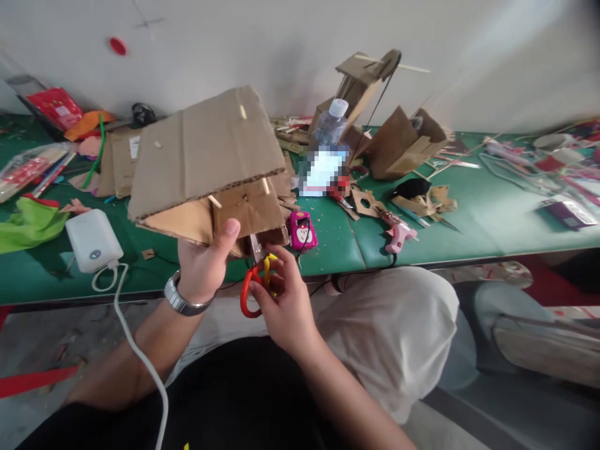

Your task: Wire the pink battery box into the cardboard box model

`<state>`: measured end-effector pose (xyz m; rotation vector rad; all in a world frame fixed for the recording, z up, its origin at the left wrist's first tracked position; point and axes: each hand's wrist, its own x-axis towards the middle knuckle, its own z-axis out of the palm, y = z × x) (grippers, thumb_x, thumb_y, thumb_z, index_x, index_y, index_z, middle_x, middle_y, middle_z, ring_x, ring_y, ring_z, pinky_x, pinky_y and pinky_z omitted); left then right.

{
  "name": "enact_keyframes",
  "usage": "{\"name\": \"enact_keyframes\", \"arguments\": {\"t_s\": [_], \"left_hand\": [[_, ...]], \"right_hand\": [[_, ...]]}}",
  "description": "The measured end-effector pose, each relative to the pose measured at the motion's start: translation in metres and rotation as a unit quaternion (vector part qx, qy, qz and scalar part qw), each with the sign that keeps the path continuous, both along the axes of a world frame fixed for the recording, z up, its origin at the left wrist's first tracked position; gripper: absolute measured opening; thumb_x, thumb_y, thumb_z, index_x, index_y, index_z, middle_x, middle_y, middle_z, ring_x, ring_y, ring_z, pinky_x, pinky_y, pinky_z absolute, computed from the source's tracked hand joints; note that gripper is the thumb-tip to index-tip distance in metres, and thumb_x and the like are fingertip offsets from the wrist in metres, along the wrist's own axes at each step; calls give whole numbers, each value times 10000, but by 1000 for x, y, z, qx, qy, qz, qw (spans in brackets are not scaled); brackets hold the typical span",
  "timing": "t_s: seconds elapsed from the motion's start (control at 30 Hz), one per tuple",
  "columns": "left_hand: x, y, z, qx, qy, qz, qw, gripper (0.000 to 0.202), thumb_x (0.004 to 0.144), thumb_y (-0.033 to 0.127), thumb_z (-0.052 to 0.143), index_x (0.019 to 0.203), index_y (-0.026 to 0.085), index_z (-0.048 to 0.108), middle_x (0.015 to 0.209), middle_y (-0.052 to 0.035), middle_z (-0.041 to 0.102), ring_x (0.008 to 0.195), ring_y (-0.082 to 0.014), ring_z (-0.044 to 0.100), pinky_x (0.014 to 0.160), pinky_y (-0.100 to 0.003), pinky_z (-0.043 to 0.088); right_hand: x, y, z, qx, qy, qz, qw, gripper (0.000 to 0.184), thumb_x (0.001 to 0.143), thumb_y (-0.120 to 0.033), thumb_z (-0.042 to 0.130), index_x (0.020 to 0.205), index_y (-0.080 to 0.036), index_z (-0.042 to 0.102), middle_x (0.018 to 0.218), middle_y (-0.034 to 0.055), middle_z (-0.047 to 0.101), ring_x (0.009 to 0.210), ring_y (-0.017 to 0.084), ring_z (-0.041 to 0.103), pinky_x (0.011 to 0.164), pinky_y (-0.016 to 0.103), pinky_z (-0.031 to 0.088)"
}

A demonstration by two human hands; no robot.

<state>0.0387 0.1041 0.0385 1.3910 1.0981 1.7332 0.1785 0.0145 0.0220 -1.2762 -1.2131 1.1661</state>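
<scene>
My left hand grips a folded cardboard structure from below, its thumb pressed on the near side. Short wooden sticks poke out through the cardboard in several places. In my right hand is a pair of scissors with one red and one yellow handle loop. Their blades point up into the lower opening of the cardboard, where the tips are hidden; whether they touch an edge I cannot tell. The fingers of my left hand behind the cardboard are out of sight.
On the green table are a magenta device, a pink glue gun, a plastic bottle and cardboard pieces. A white power bank trails its cable past my left arm. A cardboard box stands behind.
</scene>
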Motion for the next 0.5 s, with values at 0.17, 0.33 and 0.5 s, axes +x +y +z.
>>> {"name": "enact_keyframes", "arguments": {"t_s": [0.17,0.33,0.5], "left_hand": [[-12,4,14,36,118,33,992,716,850,539,844,1450,231,603,1389,-138,710,1315,-345,693,1181,-542,533],[-17,-2,10,105,147,49,982,1057,852,479,860,1674,359,207,1772,-146,243,1678,-340,221,1358,-572,279],[-27,-12,-12,177,269,98,942,923,858,291,834,1607,367,302,1784,-128,159,1682,-386,175,1324,-654,308]], "right_hand": [[-23,14,-19,-37,141,20,989,553,847,-321,769,1375,-287,609,1076,25,707,783,150,661,709,290,591],[-36,25,-31,-66,190,32,979,586,839,-387,758,1384,-253,586,1025,25,690,746,146,642,689,279,582],[-35,24,-37,-60,173,26,983,546,851,-376,750,1355,-249,584,969,15,688,748,155,650,691,283,577]]}}
